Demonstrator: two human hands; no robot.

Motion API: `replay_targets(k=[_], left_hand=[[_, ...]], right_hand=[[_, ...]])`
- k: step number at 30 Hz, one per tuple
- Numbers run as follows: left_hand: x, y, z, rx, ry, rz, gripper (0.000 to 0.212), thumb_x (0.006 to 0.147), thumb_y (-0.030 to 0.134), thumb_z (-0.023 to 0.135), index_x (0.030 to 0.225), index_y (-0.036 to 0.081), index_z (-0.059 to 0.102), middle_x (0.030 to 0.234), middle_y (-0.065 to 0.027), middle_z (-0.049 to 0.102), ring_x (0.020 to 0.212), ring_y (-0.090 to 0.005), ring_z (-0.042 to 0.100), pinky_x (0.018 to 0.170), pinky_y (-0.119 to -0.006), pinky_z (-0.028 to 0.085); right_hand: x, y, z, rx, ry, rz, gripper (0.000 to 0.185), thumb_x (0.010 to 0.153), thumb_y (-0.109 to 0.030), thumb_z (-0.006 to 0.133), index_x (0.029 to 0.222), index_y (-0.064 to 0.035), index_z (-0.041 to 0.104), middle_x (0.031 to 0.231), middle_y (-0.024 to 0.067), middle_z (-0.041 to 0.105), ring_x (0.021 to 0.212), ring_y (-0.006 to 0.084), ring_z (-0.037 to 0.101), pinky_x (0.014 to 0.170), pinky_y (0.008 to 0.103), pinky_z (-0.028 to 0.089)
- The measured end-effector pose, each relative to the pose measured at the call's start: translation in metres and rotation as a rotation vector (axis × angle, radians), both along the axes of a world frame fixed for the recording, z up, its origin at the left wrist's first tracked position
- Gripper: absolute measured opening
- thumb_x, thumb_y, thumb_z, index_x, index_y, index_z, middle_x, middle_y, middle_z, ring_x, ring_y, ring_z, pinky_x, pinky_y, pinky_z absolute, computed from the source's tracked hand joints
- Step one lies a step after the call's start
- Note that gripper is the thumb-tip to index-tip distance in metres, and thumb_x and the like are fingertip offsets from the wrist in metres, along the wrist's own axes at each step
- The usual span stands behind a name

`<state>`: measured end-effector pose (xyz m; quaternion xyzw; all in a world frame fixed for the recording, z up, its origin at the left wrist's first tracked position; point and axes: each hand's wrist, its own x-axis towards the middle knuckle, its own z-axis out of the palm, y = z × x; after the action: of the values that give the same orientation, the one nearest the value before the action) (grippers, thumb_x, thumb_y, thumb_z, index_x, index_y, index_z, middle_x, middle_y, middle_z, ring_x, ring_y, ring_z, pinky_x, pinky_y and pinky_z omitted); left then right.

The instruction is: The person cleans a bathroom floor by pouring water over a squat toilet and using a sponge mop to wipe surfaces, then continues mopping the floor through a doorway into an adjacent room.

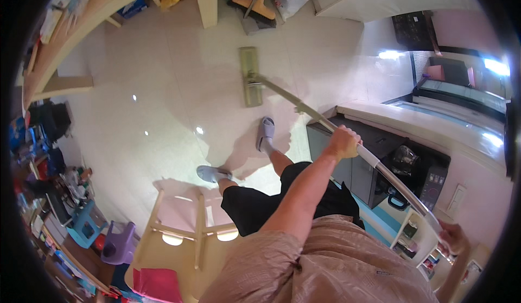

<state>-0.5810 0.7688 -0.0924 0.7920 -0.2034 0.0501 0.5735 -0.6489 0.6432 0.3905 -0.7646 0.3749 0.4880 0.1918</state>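
Note:
A flat mop crosses the view with its long metal pole [401, 185] slanting from upper left to lower right. Its rectangular greenish mop head [250, 89] lies flat on the pale tiled floor [134, 58], ahead of my slippered feet. Around the middle of the pole, just before a whitish sleeve [367, 156], my left hand [344, 141] is closed. My right hand [454, 238] holds the pole's upper end near the right rim, where its fingers are partly blurred. Grey slippers [265, 134] are on both feet, one set farther forward.
A broom [254, 7] and dustpan stand beyond the mop head. To the right is a dark cabinet [358, 172]. A wooden chair [195, 238] with a red cloth [156, 284] stands at lower left, near a purple stool [118, 242]. Wooden table legs [205, 1] rise at the top.

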Motion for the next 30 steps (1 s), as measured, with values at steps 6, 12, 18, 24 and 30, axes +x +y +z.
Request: replay_targets(k=[6,12,18,24,30], left_hand=[[0.011,0.010,0.006,0.007,0.020,-0.038,0.023,0.070,0.023,0.062,0.052,0.011,0.055,0.056,-0.0084,0.056,0.059,-0.0286,0.056,0.065,-0.041,0.042],[-0.021,0.138,0.003,0.043,-0.044,0.143,0.026,0.069,0.018,0.064,0.053,0.011,0.045,0.054,-0.0081,0.048,0.055,-0.0275,0.051,0.058,-0.039,0.039],[-0.043,0.247,-0.020,0.152,-0.054,0.048,0.028,0.068,0.017,0.065,0.051,0.012,0.043,0.051,-0.0072,0.047,0.052,-0.0274,0.050,0.055,-0.040,0.036],[-0.007,0.261,-0.037,0.328,0.085,-0.244,0.028,0.072,0.026,0.063,0.052,0.010,0.051,0.055,-0.0092,0.054,0.056,-0.0298,0.055,0.057,-0.042,0.038],[0.003,0.168,-0.044,0.458,0.139,-0.575,0.025,0.072,0.032,0.062,0.057,0.011,0.060,0.061,-0.0100,0.060,0.060,-0.0302,0.059,0.059,-0.042,0.042]], right_hand=[[0.003,0.004,0.004,0.062,0.044,-0.012,0.058,0.087,-0.041,0.060,0.129,-0.0029,0.048,0.057,0.0026,0.055,0.042,0.0091,0.050,0.041,0.0231,0.045],[0.012,0.062,-0.022,0.280,-0.008,0.405,0.052,0.087,-0.041,0.057,0.124,-0.0048,0.054,0.076,0.0084,0.066,0.046,0.0111,0.056,0.053,0.0238,0.054],[-0.010,0.128,-0.072,0.384,0.085,0.205,0.045,0.091,-0.022,0.057,0.132,-0.0068,0.046,0.067,0.0056,0.064,0.048,0.0085,0.057,0.046,0.0240,0.049],[0.007,0.146,-0.085,0.312,0.078,0.167,0.041,0.095,-0.025,0.049,0.135,-0.0150,0.044,0.063,0.0028,0.059,0.050,0.0090,0.055,0.050,0.0263,0.049],[-0.005,0.090,-0.072,0.179,0.231,-0.131,0.041,0.096,-0.026,0.046,0.134,-0.0109,0.044,0.058,0.0007,0.052,0.045,0.0079,0.049,0.043,0.0246,0.042]])
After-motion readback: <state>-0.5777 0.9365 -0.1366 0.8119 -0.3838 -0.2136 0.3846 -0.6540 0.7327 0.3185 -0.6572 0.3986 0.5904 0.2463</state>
